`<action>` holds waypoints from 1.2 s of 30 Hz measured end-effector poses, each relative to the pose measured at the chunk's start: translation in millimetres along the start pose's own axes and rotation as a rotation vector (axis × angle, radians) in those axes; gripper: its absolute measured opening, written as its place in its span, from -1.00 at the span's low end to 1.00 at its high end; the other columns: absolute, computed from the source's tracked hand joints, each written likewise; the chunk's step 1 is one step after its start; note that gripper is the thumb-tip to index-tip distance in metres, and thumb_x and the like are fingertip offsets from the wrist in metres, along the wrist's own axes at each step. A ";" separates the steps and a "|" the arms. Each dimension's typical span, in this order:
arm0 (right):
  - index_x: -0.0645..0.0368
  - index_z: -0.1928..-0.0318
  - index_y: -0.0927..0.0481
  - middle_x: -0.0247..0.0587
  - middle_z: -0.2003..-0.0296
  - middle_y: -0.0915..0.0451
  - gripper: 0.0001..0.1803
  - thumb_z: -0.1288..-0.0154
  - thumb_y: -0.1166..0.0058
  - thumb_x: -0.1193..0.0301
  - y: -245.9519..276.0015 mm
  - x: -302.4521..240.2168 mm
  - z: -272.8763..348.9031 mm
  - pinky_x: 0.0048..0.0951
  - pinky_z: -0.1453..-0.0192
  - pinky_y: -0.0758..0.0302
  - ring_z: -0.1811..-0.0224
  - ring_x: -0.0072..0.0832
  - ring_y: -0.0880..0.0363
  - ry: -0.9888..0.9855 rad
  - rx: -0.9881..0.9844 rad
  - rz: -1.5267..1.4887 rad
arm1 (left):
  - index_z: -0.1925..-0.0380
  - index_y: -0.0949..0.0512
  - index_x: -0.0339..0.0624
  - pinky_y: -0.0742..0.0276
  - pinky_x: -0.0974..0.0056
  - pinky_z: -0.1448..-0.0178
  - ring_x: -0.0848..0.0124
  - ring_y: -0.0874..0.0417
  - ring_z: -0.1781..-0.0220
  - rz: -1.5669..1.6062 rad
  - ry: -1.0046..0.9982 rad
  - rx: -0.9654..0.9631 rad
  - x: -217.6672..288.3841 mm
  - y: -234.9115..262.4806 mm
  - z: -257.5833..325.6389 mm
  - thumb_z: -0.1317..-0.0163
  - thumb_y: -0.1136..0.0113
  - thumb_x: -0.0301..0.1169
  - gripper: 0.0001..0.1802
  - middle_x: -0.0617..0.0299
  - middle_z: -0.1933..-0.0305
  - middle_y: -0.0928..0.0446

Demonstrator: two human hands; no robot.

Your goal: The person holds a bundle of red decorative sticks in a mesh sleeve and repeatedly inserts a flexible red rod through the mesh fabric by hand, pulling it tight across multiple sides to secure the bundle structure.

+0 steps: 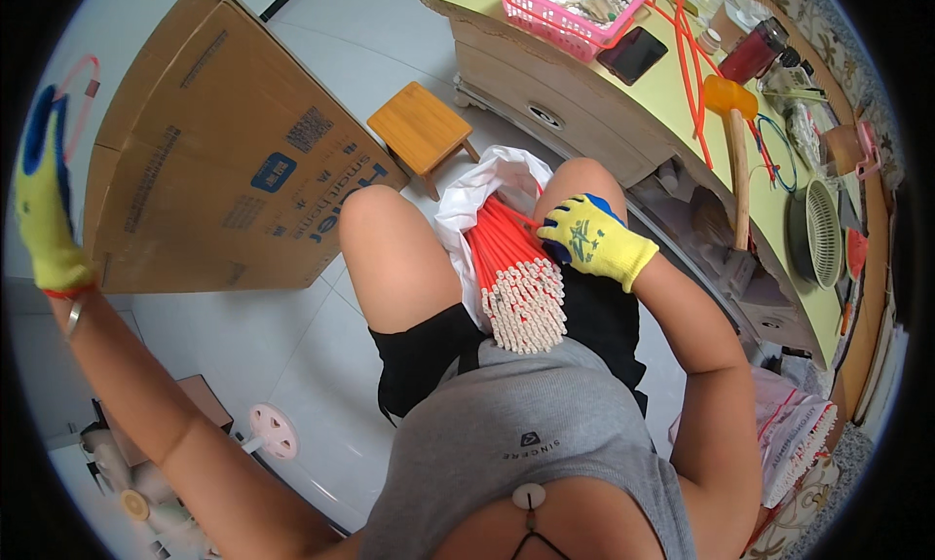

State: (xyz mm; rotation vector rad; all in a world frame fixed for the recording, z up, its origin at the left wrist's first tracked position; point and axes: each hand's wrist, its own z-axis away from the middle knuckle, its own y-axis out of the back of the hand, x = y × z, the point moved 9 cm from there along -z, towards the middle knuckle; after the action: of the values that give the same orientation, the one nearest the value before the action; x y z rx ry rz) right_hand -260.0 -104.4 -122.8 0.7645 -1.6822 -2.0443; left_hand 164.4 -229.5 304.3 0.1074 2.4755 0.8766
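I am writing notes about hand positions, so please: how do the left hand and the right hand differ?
The left hand reaches far out to the side, left of the cardboard box; the right hand is at the right thigh, beside the red bundle. The left hand's fingers look straighter; the right hand's are bent. Both wear yellow gloves with blue areas.

- Bright, even indoor light is filling the scene.
- The glossy floor (312, 355) is returning a pale sheen, while soft shadow is gathering beside the legs (385, 248).
- Fisheye distortion is bowing the cardboard box (136, 209) and desk (648, 85) (most strongly toward the rim).
- Black vignetting is swallowing the corners.
- The red bundle (524, 312) is appearing sharp; lower-left objects (146, 502) are losing detail.
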 end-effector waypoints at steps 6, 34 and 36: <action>0.03 -0.06 -0.66 -0.07 0.09 -0.69 -0.65 -0.23 -0.17 0.43 22.6 50.4 -29.8 -0.18 0.00 -0.54 0.05 -0.07 -0.65 -0.306 0.431 -0.386 | -0.06 -0.66 -0.27 -0.59 0.26 -0.23 0.30 -0.72 -0.08 0.955 0.365 -0.133 161.1 -28.0 66.1 -0.28 -0.32 -0.47 -0.66 0.08 -0.09 -0.69; 0.30 -0.39 -0.39 -0.51 0.39 -0.38 -0.45 -0.40 0.07 0.62 139.8 152.1 262.2 -0.64 0.25 -0.28 0.37 -0.61 -0.27 -0.007 1.667 -1.767 | -0.38 -0.38 -0.16 -0.30 -0.01 -0.54 0.06 -0.49 -0.40 3.096 1.345 -0.082 398.0 -167.3 205.0 -0.55 0.01 -0.16 -0.49 0.02 -0.42 -0.44; 0.30 -0.47 -0.29 -0.52 0.26 -0.42 -0.31 -0.31 0.13 0.78 98.5 161.6 257.4 -0.74 0.22 -0.26 0.31 -0.62 -0.29 -0.018 1.571 -1.664 | -0.39 -0.40 -0.11 -0.27 -0.04 -0.57 0.11 -0.49 -0.41 3.119 1.158 0.125 377.5 -162.6 189.8 -0.52 -0.04 -0.15 -0.48 0.09 -0.37 -0.50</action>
State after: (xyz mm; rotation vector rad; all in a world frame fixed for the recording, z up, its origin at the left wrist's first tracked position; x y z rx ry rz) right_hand -551.5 -25.2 -19.0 3.3393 -2.8055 -0.2977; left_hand -55.7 -160.9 -85.3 -1.6952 0.0511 -0.4239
